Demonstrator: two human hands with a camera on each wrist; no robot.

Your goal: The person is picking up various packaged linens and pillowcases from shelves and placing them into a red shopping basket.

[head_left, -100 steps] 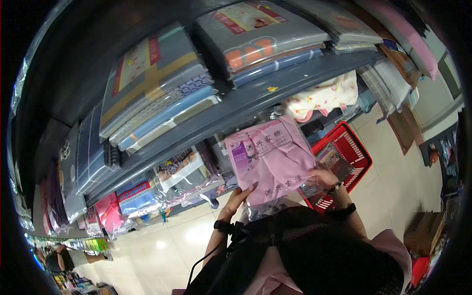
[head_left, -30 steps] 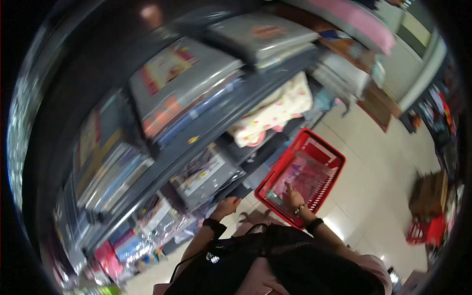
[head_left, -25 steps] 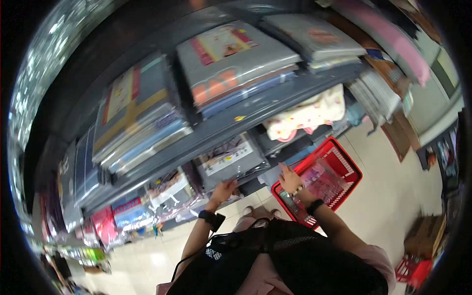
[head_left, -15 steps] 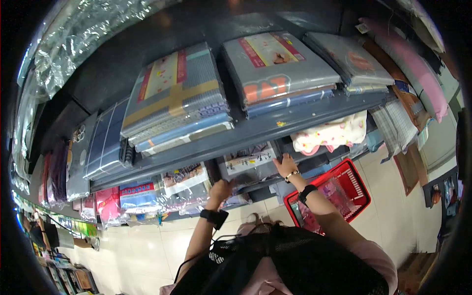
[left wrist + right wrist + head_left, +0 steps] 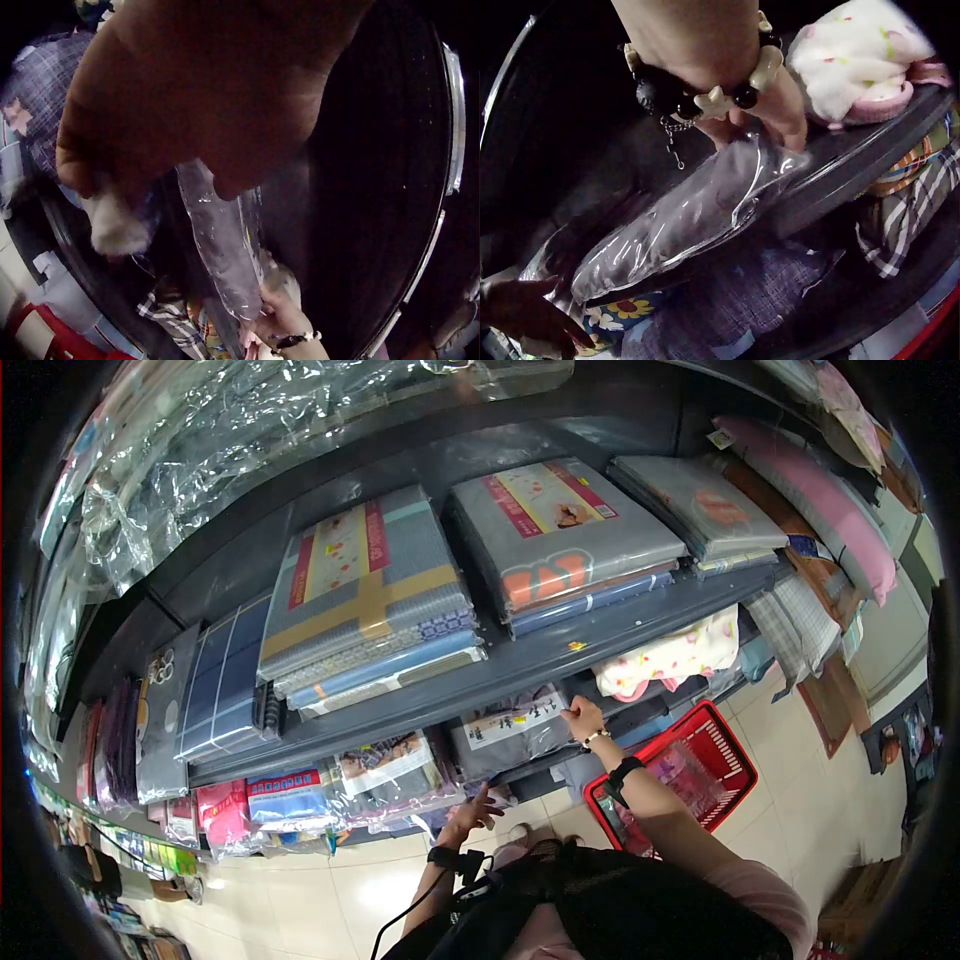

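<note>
A flat grey bedding pack (image 5: pixel 510 732) in clear plastic, with a white label across its top, lies on the lower shelf. My right hand (image 5: pixel 584 720) pinches its right end; in the right wrist view the fingers (image 5: pixel 791 131) close on the plastic corner. Below the pack's left front, my left hand (image 5: pixel 474 813) has loosely spread fingers, close to the plastic wrap (image 5: pixel 615 277). The left wrist view has this hand large and dark above the pack's clear edge (image 5: pixel 217 240). A pink pack (image 5: pixel 685 775) lies in the red shopping basket (image 5: pixel 738 745).
Stacks of wrapped bedding (image 5: pixel 365 580) fill the upper shelf (image 5: pixel 400 705), whose edge overhangs the lower packs. A white patterned fleece (image 5: pixel 675 655) sits right of the grey pack. Folded checked cloth (image 5: pixel 900 217) lies underneath. Another person (image 5: pixel 130 880) stands far left on the tiled floor.
The pink pack, held in both hands at first, now lies in the basket. My right hand has moved from the basket to the grey pack's right end; my left hand has dropped lower.
</note>
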